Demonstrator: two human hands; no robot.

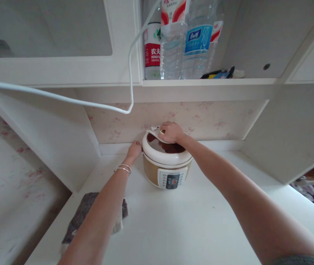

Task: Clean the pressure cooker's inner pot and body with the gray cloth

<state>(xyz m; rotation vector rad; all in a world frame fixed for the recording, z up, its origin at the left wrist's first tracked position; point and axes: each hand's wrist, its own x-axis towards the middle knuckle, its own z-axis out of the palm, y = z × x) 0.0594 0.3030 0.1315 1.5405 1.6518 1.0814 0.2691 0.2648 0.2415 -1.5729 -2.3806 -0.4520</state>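
Observation:
A round electric cooker (165,170) with a white lid, brown top and a front control panel stands on the white counter (190,221) near the back wall. My right hand (170,131) is closed over the white handle on top of the lid. My left hand (134,149) reaches to the cooker's left side, by the back ledge. Its fingers are curled and mostly hidden behind the pot. Thin bracelets circle my left wrist.
A white cord (130,73) hangs from the upper shelf across the left. Several water bottles (173,40) stand on the shelf above. A dark grey cloth (82,215) lies on the counter at front left. A cabinet side panel (286,132) closes off the right.

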